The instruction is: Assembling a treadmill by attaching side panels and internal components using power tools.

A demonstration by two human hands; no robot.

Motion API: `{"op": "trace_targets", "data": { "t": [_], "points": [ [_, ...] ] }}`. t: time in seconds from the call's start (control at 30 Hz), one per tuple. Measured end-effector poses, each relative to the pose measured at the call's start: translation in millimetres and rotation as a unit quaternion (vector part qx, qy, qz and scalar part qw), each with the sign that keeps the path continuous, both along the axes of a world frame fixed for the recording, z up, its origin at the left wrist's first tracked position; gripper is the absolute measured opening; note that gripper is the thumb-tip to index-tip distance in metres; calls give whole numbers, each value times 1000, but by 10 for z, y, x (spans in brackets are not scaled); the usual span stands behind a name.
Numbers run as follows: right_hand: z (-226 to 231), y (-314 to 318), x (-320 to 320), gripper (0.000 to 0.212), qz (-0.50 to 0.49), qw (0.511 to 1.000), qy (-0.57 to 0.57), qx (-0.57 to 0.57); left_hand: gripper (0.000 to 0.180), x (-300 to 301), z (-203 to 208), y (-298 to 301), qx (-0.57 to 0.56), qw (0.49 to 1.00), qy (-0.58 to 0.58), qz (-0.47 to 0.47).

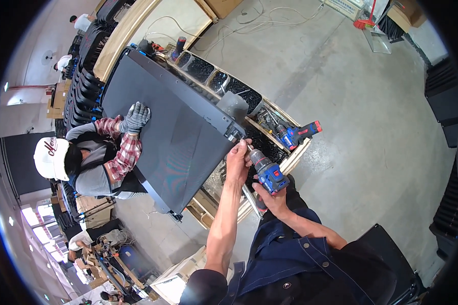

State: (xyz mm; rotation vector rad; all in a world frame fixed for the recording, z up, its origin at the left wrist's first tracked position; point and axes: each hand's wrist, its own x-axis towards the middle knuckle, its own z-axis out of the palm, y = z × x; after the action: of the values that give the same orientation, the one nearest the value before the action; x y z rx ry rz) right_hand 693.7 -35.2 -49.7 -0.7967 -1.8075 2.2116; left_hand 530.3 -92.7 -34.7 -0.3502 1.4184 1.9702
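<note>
My right hand is wrapped round the grip of a blue and black cordless drill, its nose toward the near corner of a black flat deck that looks like a treadmill's. At that corner my left hand has its fingers pinched together by the drill's tip, close to a metal fitting on the end of the deck's side rail. Whatever is between those fingers is too small to make out. The deck lies over a wooden workbench.
Open trays of dark screws line the bench's right side. A second cordless driver lies at its corner. Across the deck stands a co-worker in a white cap, gloved hands crossed on it. Hoses trail over the floor.
</note>
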Motion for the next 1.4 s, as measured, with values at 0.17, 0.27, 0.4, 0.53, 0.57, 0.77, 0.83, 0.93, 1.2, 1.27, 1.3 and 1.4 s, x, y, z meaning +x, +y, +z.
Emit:
{"op": "trace_targets", "data": {
  "t": [0.17, 0.27, 0.4, 0.53, 0.57, 0.77, 0.83, 0.93, 1.2, 1.27, 1.3, 1.4],
  "points": [
    [238, -3, -53, 32, -81, 981, 13, -177, 54, 72, 15, -120, 51, 979, -95, 172],
    [368, -65, -121, 31, -91, 974, 24, -208, 50, -4, -66, -279, 59, 960, -114, 250],
    [283, -39, -110, 30, -68, 971, 14, -227, 44, 17, -106, -206, 46, 955, -65, 287],
    [127, -12, -84, 39, -56, 965, 20, -257, 41, 44, -91, -208, 43, 955, -59, 288],
    [84, 16, -73, 44, -50, 962, 27, -266, 41, 38, -87, -196, 40, 957, -53, 282],
    [30, 312, -54, 51, -4, 953, 7, -302, 38, 51, -93, -254, 31, 958, -47, 281],
    [168, 229, -107, 27, -62, 960, 32, -271, 37, 73, -96, -256, 24, 960, -43, 274],
    [136, 158, -100, 25, -63, 955, 19, -288, 36, 54, -80, -261, 25, 960, -57, 274],
    [-47, 112, -130, 23, -54, 974, 35, -215, 35, 52, -37, -265, 40, 960, -70, 268],
    [-45, 118, -134, 23, -45, 977, 30, -207, 35, 40, -9, -256, 37, 961, -68, 267],
    [-58, 111, -147, 23, -50, 975, 29, -214, 35, 28, -19, -258, 33, 962, -67, 263],
    [-91, 143, -178, 23, -51, 976, 24, -212, 36, 25, -45, -279, 36, 961, -68, 264]
  ]
}}
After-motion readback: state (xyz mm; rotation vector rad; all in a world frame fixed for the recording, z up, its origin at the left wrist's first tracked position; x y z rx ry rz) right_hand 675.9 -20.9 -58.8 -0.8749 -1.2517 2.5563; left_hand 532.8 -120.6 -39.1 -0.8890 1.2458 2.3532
